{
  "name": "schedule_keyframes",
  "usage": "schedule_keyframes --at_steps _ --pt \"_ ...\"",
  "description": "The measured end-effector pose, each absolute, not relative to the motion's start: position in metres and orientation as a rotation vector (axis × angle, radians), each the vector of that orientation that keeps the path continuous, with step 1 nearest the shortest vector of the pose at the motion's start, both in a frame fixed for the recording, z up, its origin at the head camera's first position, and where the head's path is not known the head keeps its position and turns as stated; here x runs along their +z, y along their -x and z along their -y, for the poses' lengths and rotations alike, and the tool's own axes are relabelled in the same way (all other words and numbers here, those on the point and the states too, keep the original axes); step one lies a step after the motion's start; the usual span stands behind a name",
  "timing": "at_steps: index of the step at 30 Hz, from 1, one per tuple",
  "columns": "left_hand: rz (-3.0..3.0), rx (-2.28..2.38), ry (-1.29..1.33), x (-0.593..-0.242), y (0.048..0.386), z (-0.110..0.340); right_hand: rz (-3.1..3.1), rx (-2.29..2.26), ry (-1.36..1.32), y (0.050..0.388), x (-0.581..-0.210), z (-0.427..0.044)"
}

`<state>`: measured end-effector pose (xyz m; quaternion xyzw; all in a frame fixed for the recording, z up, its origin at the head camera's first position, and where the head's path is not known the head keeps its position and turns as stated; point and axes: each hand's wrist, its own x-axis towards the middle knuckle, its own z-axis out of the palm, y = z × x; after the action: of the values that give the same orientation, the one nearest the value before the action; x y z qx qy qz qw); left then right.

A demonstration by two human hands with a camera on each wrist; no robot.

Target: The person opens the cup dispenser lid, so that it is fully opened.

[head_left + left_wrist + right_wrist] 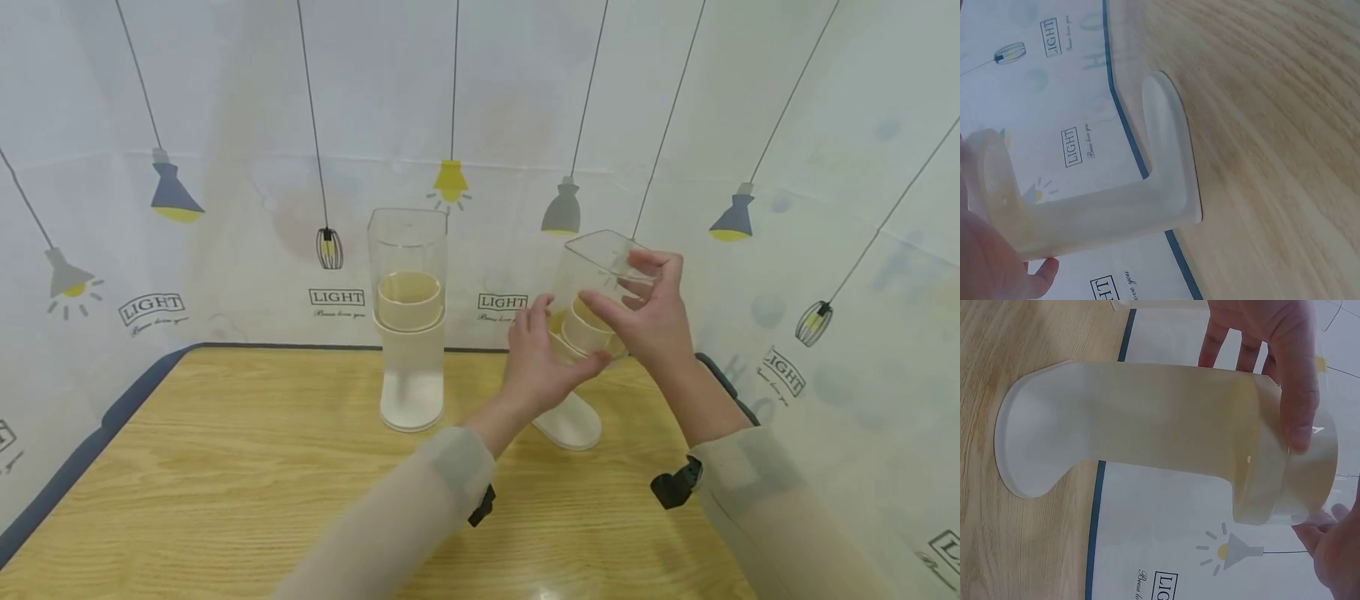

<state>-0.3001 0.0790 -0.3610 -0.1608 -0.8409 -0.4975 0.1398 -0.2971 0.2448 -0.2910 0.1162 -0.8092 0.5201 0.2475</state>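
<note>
A white stand (pixel 573 421) with a cream cup-like top holds a clear container (pixel 592 258), which leans in the head view. My left hand (pixel 536 358) grips around the stand's top; in the right wrist view its thumb lies across the clear wall and cream ring. My right hand (pixel 660 317) holds the container's right side, thumb in front and fingers near the rim. In the left wrist view the stand (pixel 1104 212) rests its rounded foot on the wood. The right wrist view shows the stand's column (pixel 1160 419) and my right hand (pixel 1341 556) at the lower right.
A second white stand (pixel 412 375) with a clear container (pixel 407 242) stands upright to the left on the wooden table (pixel 262 467). Behind the table hangs a pale curtain (pixel 240 100) printed with lamps. The table's dark edge (pixel 142 375) runs around the back and left.
</note>
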Motion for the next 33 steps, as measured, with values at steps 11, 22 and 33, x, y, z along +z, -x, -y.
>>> schedule_keyframes --at_steps 11,22,33 --pt "2.461 -1.559 0.355 -0.358 0.304 -0.095 2.167 1.36 -0.256 0.299 -0.296 -0.24" --pt "2.449 -1.491 0.319 -0.357 0.308 -0.101 2.121 1.436 -0.125 0.298 -0.286 -0.23" --pt "2.513 -1.459 0.279 -0.353 0.305 -0.097 2.18 1.357 -0.132 0.291 -0.278 -0.223"
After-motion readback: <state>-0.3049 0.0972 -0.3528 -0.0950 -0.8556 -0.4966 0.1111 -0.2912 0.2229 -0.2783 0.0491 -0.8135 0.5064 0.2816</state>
